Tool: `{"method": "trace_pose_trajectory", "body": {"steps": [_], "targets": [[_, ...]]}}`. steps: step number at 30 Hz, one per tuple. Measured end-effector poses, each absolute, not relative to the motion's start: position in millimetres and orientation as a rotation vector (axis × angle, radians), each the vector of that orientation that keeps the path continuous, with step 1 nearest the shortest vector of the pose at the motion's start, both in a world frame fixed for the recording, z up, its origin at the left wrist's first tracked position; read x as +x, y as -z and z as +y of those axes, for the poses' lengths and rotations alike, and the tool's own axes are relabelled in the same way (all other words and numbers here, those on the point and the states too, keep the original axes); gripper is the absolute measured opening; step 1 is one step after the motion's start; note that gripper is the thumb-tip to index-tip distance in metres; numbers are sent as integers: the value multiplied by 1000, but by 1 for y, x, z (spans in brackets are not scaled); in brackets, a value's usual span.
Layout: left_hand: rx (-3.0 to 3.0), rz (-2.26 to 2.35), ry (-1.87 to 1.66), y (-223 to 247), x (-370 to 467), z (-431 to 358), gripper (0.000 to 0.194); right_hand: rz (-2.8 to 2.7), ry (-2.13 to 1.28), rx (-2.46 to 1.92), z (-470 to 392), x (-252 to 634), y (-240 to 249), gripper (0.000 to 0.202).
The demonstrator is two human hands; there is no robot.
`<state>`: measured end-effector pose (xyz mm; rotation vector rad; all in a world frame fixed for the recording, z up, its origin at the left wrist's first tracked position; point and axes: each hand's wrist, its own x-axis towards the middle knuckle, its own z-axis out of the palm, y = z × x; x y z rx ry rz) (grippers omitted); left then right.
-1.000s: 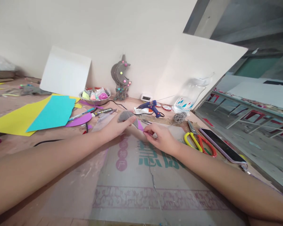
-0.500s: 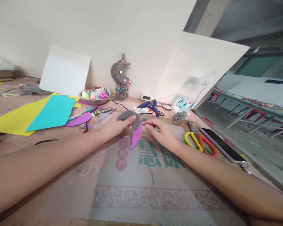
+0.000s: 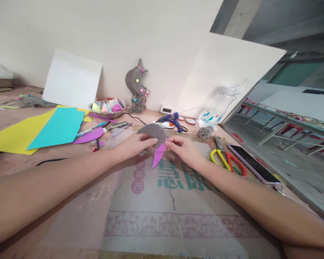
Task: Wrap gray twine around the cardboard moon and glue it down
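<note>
A purple crescent (image 3: 158,159), its upper part wound closely with grey yarn (image 3: 154,131), is held over the worktop. My left hand (image 3: 135,145) grips it from the left, thumb pressed on the front of the wound part. At its right edge, my right hand (image 3: 182,148) has thumb and forefinger pinched together on the grey yarn, close to where winding meets bare purple. A thin strand crosses the purple tip. Another length of yarn (image 3: 174,201) trails down over the printed plastic sheet (image 3: 140,223) below.
Behind stand a blue glue gun (image 3: 169,119), a yarn ball (image 3: 205,132), a clear jug (image 3: 218,104) and a bowl of clay packets (image 3: 108,114). Scissors (image 3: 228,162) and a phone (image 3: 255,164) lie right, coloured sheets (image 3: 56,127) left. A decorated grey moon (image 3: 137,82) hangs on the wall.
My right hand has come left to the crescent's edge. The crescent has tilted, and its wound part shows more broadly.
</note>
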<state>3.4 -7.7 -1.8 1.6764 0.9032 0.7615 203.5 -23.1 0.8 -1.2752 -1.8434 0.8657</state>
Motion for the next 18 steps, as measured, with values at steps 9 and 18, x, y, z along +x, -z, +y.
{"method": "trace_pose_trajectory", "body": {"steps": [9, 18], "targets": [[1790, 927, -847, 0, 4, -4, 32, -1858, -712, -1176, -25, 201, 3, 22], [1730, 886, -818, 3, 3, -5, 32, -1916, -795, -1289, -27, 201, 0, 26]]}}
